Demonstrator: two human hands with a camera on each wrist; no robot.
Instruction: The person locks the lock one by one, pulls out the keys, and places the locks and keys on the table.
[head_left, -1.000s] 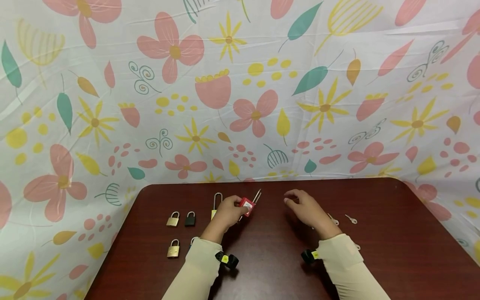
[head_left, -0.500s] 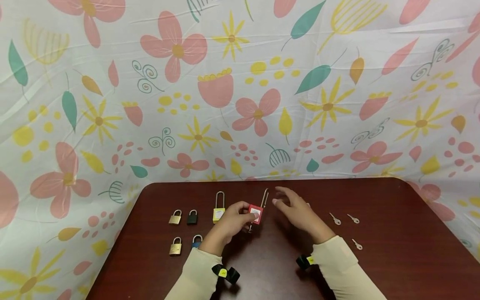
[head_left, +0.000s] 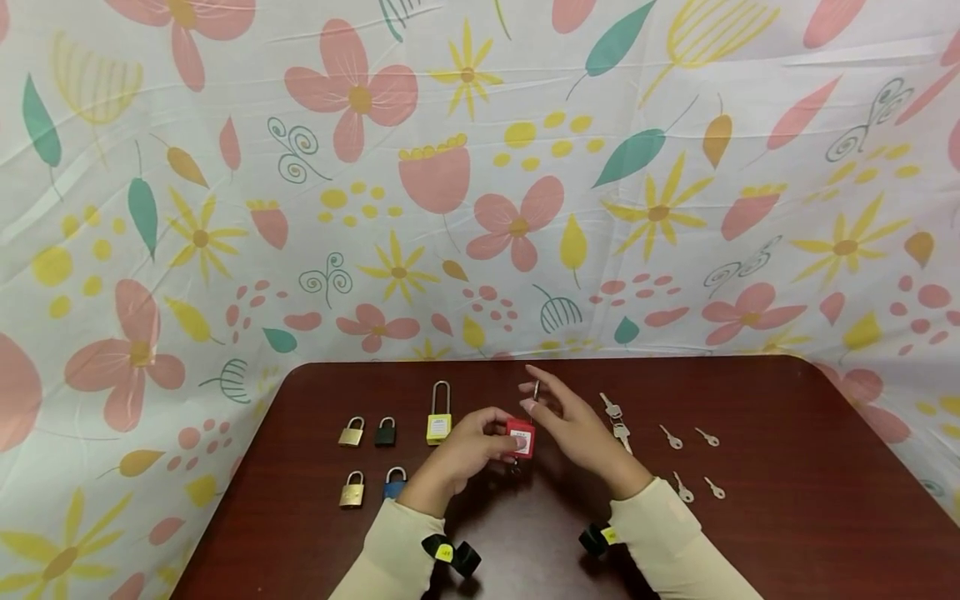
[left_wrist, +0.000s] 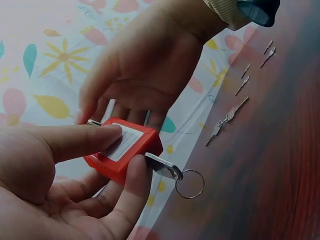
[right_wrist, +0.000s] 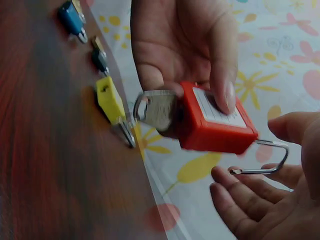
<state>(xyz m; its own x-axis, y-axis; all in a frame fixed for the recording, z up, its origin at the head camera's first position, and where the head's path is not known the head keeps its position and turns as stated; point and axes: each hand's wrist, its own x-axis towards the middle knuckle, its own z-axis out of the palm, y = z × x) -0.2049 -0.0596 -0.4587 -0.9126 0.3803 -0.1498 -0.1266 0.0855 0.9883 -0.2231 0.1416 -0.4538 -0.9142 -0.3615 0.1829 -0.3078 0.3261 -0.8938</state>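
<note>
My left hand [head_left: 468, 450] holds a red padlock [right_wrist: 217, 137], its thumb on the white label. A silver key [right_wrist: 159, 112] sticks out of the padlock's bottom, and a key ring [left_wrist: 202, 187] hangs from it. The long metal shackle [right_wrist: 284, 157] is unlatched; one end stands free of the body in the right wrist view. Around that shackle, my right hand [head_left: 573, 433] has its thumb and fingers spread apart, with the shackle between them. In the left wrist view the right palm [left_wrist: 145, 65] faces the padlock from behind.
On the left lie a yellow padlock [head_left: 438, 427], a black padlock [head_left: 386, 435], a blue padlock [head_left: 393, 487] and brass padlocks [head_left: 352, 493]. Joined keys [head_left: 621, 432] and several single keys [head_left: 675, 440] lie on the right. A floral cloth [head_left: 480, 167] hangs behind the table.
My left hand has brought the red padlock to the right and slightly down, turning it more upright. My right hand has moved left to the shackle, uncovering the keys behind it.
</note>
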